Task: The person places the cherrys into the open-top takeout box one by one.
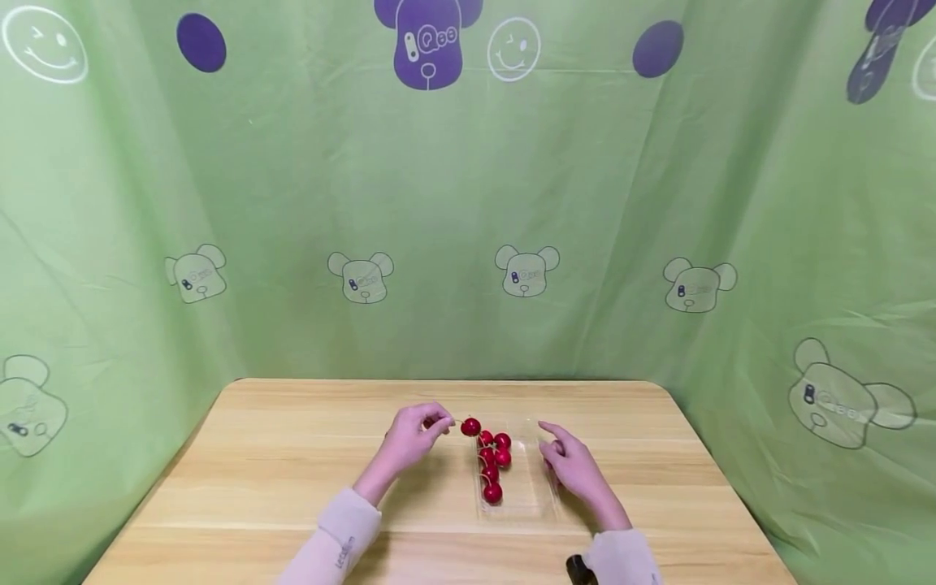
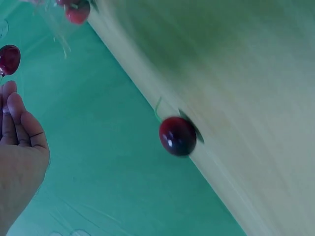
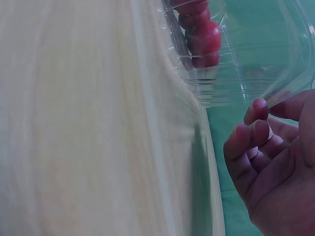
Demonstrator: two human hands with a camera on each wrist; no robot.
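My left hand [image 1: 437, 422] hovers over the middle of the wooden table [image 1: 292, 455] and pinches a red cherry [image 1: 470, 426] by its stem, just left of the far end of a clear plastic tray [image 1: 537, 504]. Several red cherries [image 1: 493, 467] lie in a row in the tray's left half. My right hand [image 1: 557, 445] sits at the tray's right edge with its fingers loosely curled and nothing in it. In the left wrist view the held cherry [image 2: 10, 59] hangs above my fingertips [image 2: 12, 105], and another cherry [image 2: 177, 136] shows against the wood. The right wrist view shows the tray [image 3: 231, 83] close to my fingers [image 3: 256, 132].
Green printed cloth [image 1: 468, 203] hangs behind the table and down both sides. The table's left part and front strip are bare wood. A dark object [image 1: 578, 569] shows at my right sleeve near the front edge.
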